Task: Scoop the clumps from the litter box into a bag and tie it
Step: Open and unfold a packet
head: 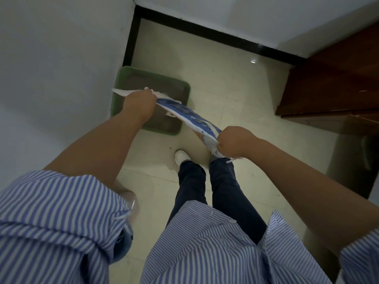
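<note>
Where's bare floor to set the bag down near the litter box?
Bare tile lies right of the litter box, bordered by the black baseboard and the wooden door. Another patch lies between the box's near edge and the shoes. Left of the box is tight against the wall. Both hands, left hand and right hand, grip the bag.

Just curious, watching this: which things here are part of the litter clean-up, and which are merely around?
Part of the job:
white-and-blue bag, stretched between left hand and right hand
green litter box

Just around:
wooden door
white shoe
</note>
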The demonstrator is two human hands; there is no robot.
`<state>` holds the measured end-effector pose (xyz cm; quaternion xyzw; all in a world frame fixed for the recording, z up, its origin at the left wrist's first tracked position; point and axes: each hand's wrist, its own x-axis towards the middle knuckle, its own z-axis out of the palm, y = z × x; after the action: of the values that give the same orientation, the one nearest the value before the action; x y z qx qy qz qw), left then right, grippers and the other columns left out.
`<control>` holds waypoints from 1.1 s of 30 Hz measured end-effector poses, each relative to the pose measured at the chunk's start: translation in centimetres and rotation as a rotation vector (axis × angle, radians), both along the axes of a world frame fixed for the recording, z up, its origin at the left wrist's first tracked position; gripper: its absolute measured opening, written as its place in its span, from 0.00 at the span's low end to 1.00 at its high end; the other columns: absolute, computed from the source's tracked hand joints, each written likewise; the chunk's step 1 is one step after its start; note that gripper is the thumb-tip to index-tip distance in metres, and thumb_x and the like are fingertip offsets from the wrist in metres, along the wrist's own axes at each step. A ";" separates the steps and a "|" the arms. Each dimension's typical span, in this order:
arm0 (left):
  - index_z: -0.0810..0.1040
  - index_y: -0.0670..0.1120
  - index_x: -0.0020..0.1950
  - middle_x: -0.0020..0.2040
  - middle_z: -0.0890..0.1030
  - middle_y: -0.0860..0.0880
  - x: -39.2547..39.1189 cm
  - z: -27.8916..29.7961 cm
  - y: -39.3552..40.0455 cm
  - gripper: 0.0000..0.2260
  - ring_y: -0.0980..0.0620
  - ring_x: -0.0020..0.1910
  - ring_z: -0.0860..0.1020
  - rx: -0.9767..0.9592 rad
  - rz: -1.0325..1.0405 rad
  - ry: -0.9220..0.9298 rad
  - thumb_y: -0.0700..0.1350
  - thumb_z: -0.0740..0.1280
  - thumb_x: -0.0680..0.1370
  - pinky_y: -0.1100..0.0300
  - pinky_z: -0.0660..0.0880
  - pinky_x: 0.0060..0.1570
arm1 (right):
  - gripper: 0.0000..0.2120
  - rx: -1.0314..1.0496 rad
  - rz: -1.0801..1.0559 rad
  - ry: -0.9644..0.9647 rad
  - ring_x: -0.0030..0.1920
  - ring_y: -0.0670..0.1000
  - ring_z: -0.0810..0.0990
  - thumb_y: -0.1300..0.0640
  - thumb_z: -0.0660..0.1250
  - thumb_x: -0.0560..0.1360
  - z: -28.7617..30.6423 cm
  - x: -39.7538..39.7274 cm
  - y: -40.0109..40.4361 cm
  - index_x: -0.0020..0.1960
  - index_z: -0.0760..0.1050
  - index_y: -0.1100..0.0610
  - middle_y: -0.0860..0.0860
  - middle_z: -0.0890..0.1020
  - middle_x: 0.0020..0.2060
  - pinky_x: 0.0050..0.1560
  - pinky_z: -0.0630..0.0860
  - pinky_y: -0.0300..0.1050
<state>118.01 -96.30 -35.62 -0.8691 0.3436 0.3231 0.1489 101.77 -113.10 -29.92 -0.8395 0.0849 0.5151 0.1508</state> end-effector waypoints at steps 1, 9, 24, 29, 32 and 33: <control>0.70 0.34 0.65 0.64 0.71 0.36 0.4 0.2 0.5 0.14 0.39 0.62 0.72 0.014 0.010 -0.008 0.34 0.56 0.80 0.49 0.68 0.61 | 0.16 0.003 0.005 -0.016 0.28 0.46 0.62 0.60 0.55 0.78 0.0 0.6 0.3 0.31 0.65 0.61 0.49 0.64 0.28 0.27 0.57 0.35; 0.67 0.35 0.69 0.68 0.69 0.38 2.0 1.7 4.3 0.17 0.41 0.65 0.71 0.107 0.134 -0.030 0.33 0.55 0.80 0.51 0.67 0.64 | 0.16 0.041 0.099 -0.065 0.33 0.50 0.68 0.60 0.54 0.78 -0.1 4.7 2.8 0.32 0.62 0.60 0.49 0.63 0.28 0.34 0.66 0.40; 0.71 0.38 0.65 0.64 0.70 0.40 0.2 1.1 7.0 0.15 0.40 0.61 0.73 0.041 0.147 -0.043 0.34 0.55 0.79 0.49 0.71 0.56 | 0.13 0.094 0.178 0.005 0.45 0.53 0.74 0.56 0.54 0.79 -0.8 2.8 4.5 0.45 0.74 0.61 0.53 0.75 0.38 0.42 0.71 0.42; 0.68 0.37 0.66 0.65 0.71 0.38 -1.8 -0.3 6.9 0.15 0.38 0.62 0.72 -0.228 0.414 0.124 0.36 0.53 0.81 0.48 0.68 0.61 | 0.18 0.034 0.187 -0.006 0.53 0.55 0.77 0.54 0.49 0.81 -0.3 -0.1 2.9 0.56 0.75 0.61 0.57 0.79 0.54 0.50 0.70 0.43; 0.69 0.41 0.62 0.63 0.73 0.38 -2.3 -0.6 6.0 0.12 0.38 0.60 0.73 -0.207 0.364 0.139 0.42 0.51 0.82 0.51 0.69 0.59 | 0.16 0.002 0.157 0.001 0.55 0.54 0.78 0.55 0.51 0.80 -0.6 -1.6 2.2 0.60 0.73 0.60 0.56 0.79 0.55 0.48 0.72 0.43; 0.69 0.42 0.61 0.63 0.73 0.38 -2.3 -0.6 5.6 0.12 0.39 0.59 0.73 -0.190 0.307 0.138 0.43 0.51 0.82 0.51 0.70 0.58 | 0.16 -0.006 0.142 0.007 0.55 0.54 0.78 0.56 0.52 0.80 -0.8 -2.2 1.9 0.61 0.73 0.59 0.56 0.79 0.55 0.50 0.73 0.42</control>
<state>115.68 -90.67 -36.21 -0.8972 0.2453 0.3671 -0.0089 99.57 -111.17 -30.76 -0.8422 0.0272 0.5269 0.1111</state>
